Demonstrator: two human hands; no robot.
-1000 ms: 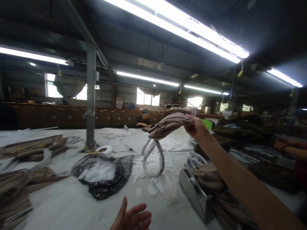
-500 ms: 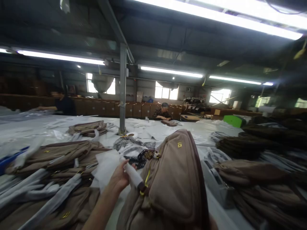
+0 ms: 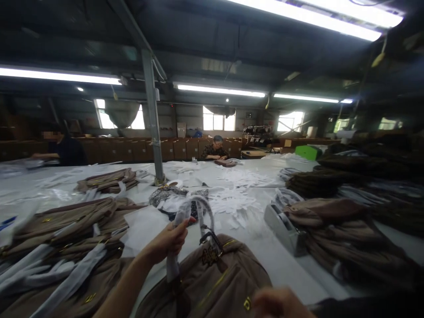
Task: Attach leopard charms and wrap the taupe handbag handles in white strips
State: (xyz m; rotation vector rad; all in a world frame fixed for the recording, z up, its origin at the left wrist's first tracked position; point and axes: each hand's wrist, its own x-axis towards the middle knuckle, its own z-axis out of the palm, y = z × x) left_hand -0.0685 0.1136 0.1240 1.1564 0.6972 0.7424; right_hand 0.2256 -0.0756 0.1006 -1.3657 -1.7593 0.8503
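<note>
My left hand (image 3: pixel 174 240) is closed round a bag handle (image 3: pixel 183 212) wrapped in whitish film. The handle loops up from a taupe fabric bag (image 3: pixel 212 287) lying in front of me, its lower part cut off by the frame. A dark, patterned charm (image 3: pixel 210 255) hangs at the handle's far end, and a yellow zip and a small gold emblem (image 3: pixel 247 303) show on the bag. My right hand (image 3: pixel 280 302) is by the emblem at the bottom edge. It is smeared by motion, so its fingers do not show clearly.
More taupe bags (image 3: pixel 69 216) with wrapped straps lie at left. A grey tape dispenser (image 3: pixel 285 229) stands at right beside stacked bags (image 3: pixel 347 229). White scraps (image 3: pixel 232 198) cover the table around the post (image 3: pixel 154 132). Two people sit across the table.
The bag has dropped lower and tipped away from its upright pose. My left hand now holds the handle up in a loop, and my right hand has come into view at the emblem.
</note>
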